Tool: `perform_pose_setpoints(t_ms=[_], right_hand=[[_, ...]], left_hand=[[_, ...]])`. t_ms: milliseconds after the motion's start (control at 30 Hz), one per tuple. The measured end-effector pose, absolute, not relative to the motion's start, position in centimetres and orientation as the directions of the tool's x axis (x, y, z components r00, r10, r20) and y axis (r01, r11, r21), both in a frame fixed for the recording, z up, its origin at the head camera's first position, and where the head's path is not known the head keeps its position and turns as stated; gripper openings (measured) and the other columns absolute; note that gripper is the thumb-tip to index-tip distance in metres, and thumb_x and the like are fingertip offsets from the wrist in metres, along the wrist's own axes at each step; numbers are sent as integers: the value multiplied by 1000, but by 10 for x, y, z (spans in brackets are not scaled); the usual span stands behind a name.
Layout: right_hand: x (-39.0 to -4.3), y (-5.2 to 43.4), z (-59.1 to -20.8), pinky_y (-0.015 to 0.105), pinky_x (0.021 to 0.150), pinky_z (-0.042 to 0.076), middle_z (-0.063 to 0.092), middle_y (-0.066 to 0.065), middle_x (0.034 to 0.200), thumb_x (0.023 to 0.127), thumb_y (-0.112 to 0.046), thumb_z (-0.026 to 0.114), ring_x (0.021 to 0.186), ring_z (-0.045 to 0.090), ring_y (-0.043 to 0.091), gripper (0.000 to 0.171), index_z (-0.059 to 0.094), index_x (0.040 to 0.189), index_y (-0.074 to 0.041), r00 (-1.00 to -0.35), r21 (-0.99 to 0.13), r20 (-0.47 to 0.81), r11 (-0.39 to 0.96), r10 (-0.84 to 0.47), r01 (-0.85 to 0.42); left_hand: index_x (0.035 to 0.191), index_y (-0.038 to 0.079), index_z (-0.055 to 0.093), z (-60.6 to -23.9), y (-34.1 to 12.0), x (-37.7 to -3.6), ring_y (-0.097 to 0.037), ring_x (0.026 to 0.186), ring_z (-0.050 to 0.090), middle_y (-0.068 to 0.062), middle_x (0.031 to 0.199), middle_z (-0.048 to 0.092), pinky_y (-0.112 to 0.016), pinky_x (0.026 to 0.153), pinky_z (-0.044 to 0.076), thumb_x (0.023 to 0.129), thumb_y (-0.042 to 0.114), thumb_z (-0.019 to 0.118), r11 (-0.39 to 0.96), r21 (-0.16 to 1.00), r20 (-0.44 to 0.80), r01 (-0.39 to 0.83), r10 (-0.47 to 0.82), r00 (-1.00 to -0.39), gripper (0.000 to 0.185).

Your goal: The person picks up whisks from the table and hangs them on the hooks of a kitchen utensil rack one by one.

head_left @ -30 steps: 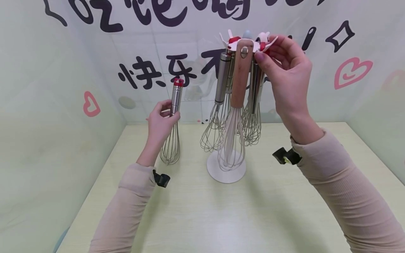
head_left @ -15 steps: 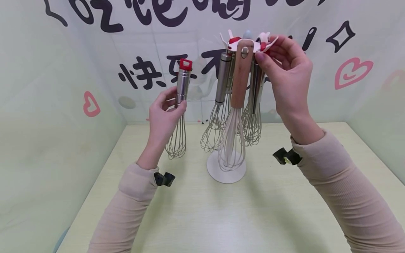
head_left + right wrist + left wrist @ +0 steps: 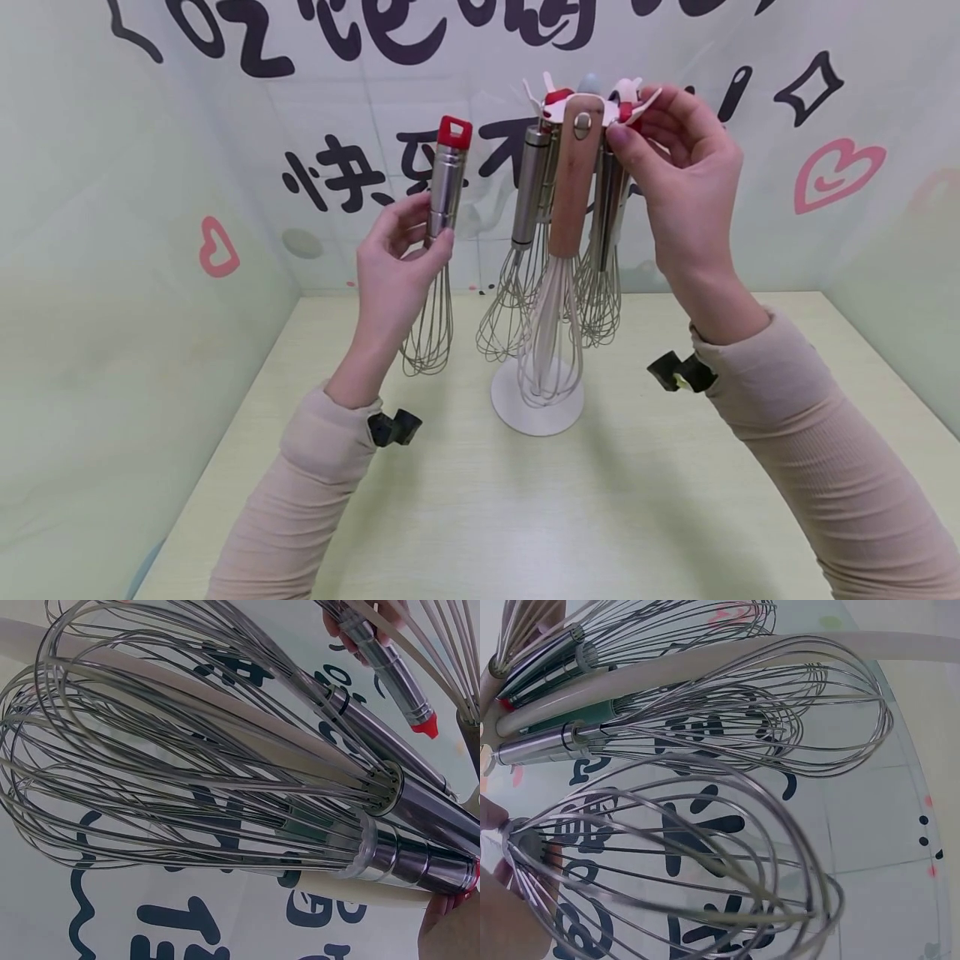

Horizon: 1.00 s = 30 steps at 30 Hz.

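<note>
The fingers (image 3: 442, 242) of the left hand (image 3: 393, 271) are curled round the lower end of a steel handle, so that a red-capped whisk (image 3: 442, 242) is held upright just left of the rack (image 3: 588, 104), clear of the table (image 3: 645, 500), its red cap level with the rack's upper arms and its wire loops hanging beside the wrist; in the left wrist view the same wire loops (image 3: 667, 862) are seen close up, spreading out from the hand. The fingers (image 3: 622, 137) of the right hand (image 3: 686, 187) are closed in a pinch on a white arm at the top of the rack, on its right side; a wooden-handled whisk (image 3: 570, 196) hangs at the front of the rack, with steel whisks (image 3: 525, 217) hung behind and beside it; the rack's round white base (image 3: 536, 408) stands on the table, below the hanging wires. Dark lettering and pink hearts are carried on the wall (image 3: 832, 175) behind the rack.
</note>
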State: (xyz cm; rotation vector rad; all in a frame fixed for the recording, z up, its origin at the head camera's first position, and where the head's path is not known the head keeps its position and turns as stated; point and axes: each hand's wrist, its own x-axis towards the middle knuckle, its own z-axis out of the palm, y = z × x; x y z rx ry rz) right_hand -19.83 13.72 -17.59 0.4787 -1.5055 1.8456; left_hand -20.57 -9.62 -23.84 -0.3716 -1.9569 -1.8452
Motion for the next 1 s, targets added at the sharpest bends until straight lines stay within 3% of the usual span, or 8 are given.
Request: perform_pose_setpoints(t_ms=[1000], right_hand=[[-199,137,-177,17,84,56,63,1,94,82,1,70,94,60,18,22,64,99,-12,-679,-691,679,-71,280,-720]], left_hand=[[126,-1,55,-218,-72,-186,-14,99,66,-18,121,64,-26,88,59,84,1,65,-12,804,594,594,4,-804,44]])
